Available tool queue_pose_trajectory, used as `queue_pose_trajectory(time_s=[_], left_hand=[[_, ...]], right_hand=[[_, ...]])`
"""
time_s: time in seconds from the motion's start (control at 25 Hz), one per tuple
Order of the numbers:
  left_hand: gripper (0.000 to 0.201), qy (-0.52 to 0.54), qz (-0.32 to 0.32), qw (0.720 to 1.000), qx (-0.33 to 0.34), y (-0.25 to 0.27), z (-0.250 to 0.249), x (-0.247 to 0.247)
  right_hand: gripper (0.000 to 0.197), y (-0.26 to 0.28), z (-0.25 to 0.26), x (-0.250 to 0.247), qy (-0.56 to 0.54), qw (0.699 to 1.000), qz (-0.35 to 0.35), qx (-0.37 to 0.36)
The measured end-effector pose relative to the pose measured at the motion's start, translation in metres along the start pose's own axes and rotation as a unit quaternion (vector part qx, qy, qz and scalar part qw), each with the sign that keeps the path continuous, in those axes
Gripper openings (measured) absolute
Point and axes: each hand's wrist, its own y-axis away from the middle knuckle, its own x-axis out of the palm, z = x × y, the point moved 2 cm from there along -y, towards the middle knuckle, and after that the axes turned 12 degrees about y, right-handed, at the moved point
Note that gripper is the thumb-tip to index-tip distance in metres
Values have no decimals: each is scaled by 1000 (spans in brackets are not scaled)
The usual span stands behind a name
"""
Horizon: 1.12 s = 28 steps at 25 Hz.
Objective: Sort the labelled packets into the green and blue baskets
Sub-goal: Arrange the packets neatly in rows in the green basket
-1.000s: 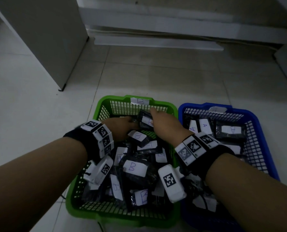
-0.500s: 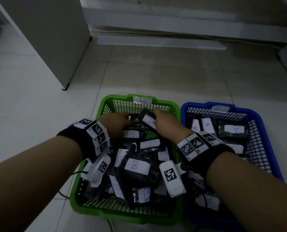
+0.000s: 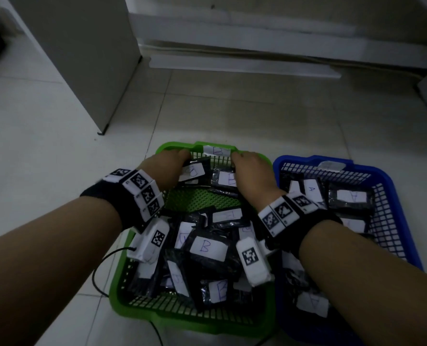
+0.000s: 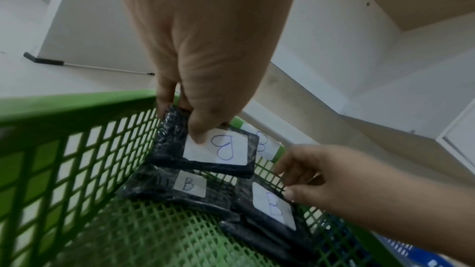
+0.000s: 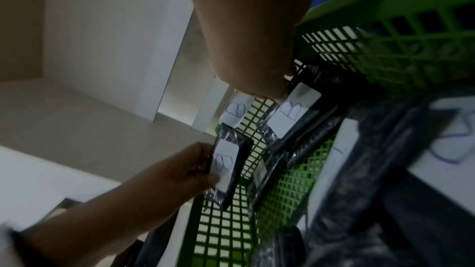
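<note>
black packet (image 4: pixel 205 149) pinched in left hand (image 3: pixel 168 168), right hand (image 3: pixel 253 173) pinching another (image 3: pixel 226 178): set both flat by green basket's (image 3: pixel 182 318) far rim, labels up.

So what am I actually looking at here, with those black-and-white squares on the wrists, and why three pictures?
No machine here: a person's two bare hands, wearing wristbands with printed marker squares and small cameras. The wide picture comes from a camera on the person's head; the other two look along each wrist at the fingers. On the tiled floor stand a green basket tagged B and a blue basket, side by side. The green one holds black packets labelled B; the blue one, packets labelled A. The left hand pinches a B packet at the green basket's far wall, thumb on its white label. The right hand reaches to another B packet beside it; whether it grips that one is hard to tell.
</note>
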Motion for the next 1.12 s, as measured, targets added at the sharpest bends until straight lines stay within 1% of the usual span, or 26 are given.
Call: queue_pose_trajectory(time_s=[0.08,0.12,0.16,0.2,0.24,0.32,0.36,0.44,0.48,0.56,0.64,0.72,0.8,0.88,0.96,1.0,1.04,1.08,1.12], left_hand=[[50,-44,-2,999,-19,-1,0,1],[56,-67,6,997,-27,-2,-2,3],[58,-81,10,996,-34,-3,-4,5],[58,-87,8,995,-36,-3,-7,6],[55,-100,-4,995,-24,-2,-10,5],[42,-137,-41,989,33,0,-16,3],[35,-145,-42,987,58,2,-17,4],[29,-140,2,988,71,5,-17,8],[28,-130,33,989,64,6,-16,11],[28,-99,72,990,70,6,-14,17],[29,-72,79,990,91,4,-12,18],[32,-51,77,990,105,2,-10,17],[32,-44,92,988,114,0,-5,15],[29,-43,114,985,123,-3,1,16],[31,-31,130,984,115,-5,3,18],[34,-14,123,987,105,-6,2,19],[36,6,108,990,92,-8,0,21],[37,16,98,992,76,-9,-3,22],[37,22,97,993,60,-11,-5,24]], right_hand=[[35,7,3,2,2,1000,-21,-12],[29,9,4,5,-8,999,-7,-34],[25,10,3,10,-17,998,22,-60],[25,11,2,15,-28,994,58,-83],[26,12,0,17,-43,991,87,-92],[24,13,-6,15,-79,990,87,-81],[22,15,-7,14,-88,989,87,-82],[24,19,-3,20,-84,983,127,-103],[30,22,-3,26,-73,980,155,-103],[40,23,-4,31,-119,976,178,-50],[36,22,-5,30,-173,970,170,-3],[31,21,-6,30,-177,969,173,-3],[24,22,-7,29,-158,974,158,-36],[21,25,-7,31,-113,980,147,-77],[20,26,-5,35,-48,984,131,-109],[18,26,-4,33,-39,985,122,-112],[20,26,-3,29,-45,986,118,-106],[26,28,-2,26,-51,985,123,-107],[32,29,-1,25,-49,982,141,-115]])
